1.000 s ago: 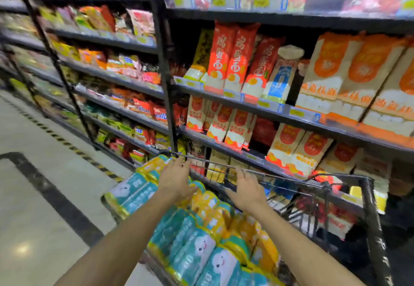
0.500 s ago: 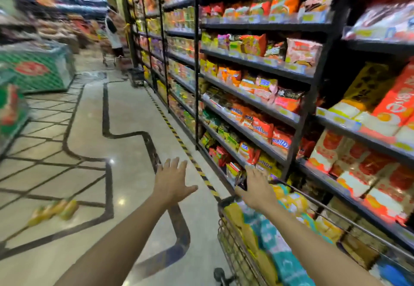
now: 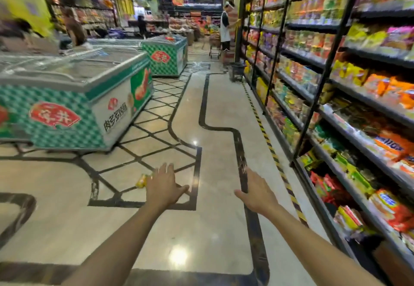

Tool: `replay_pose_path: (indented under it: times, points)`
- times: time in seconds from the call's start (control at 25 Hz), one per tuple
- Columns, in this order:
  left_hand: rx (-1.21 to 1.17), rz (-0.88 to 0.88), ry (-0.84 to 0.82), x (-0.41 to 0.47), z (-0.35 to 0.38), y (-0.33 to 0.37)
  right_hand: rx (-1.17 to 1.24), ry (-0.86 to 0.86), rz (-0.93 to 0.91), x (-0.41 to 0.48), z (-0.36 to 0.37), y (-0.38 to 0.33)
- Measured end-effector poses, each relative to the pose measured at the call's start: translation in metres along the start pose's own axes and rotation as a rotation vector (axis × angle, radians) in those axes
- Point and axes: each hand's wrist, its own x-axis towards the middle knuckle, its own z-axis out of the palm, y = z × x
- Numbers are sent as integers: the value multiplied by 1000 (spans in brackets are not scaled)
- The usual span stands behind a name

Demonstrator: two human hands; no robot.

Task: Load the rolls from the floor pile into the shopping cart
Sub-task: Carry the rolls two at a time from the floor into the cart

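A yellow pack of rolls point(image 3: 142, 180) lies on the tiled floor ahead, partly hidden behind my left hand point(image 3: 164, 186). That hand is stretched out over the floor with its fingers straight and spread, holding nothing. My right hand point(image 3: 255, 192) reaches forward beside it, fingers relaxed and empty. The shopping cart is out of view.
Stocked shelves point(image 3: 336, 97) run along the right side, edged by yellow-black floor tape point(image 3: 264, 128). Green chest freezers point(image 3: 74, 97) stand at the left. Far down the aisle a person point(image 3: 224, 30) stands by a small cart point(image 3: 215, 46), with a dark basket point(image 3: 237, 71) on the floor.
My view has swung left from the cart and shelves to the open aisle. Both hands left the cart's packs and now reach out over the floor toward the yellow pack.
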Motion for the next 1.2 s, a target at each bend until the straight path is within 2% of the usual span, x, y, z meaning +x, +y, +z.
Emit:
replay_pose_path:
  times: [0.44, 0.64, 0.8, 1.04, 1.2]
  points:
    - [9, -351, 4, 199, 41, -32, -80, -169, -366, 283, 5, -72]
    - [24, -431, -17, 279, 64, -39, -75, -210, -456, 379, 19, -101]
    - [14, -501, -21, 378, 90, -55, -141, -253, -540, 491, 41, -137]
    - [-20, -682, -30, 509, 113, -98, -213, -298, -692, 640, 62, -209]
    - [-25, -835, -17, 590, 127, -116, -198, -344, -723, 739, 74, -242]
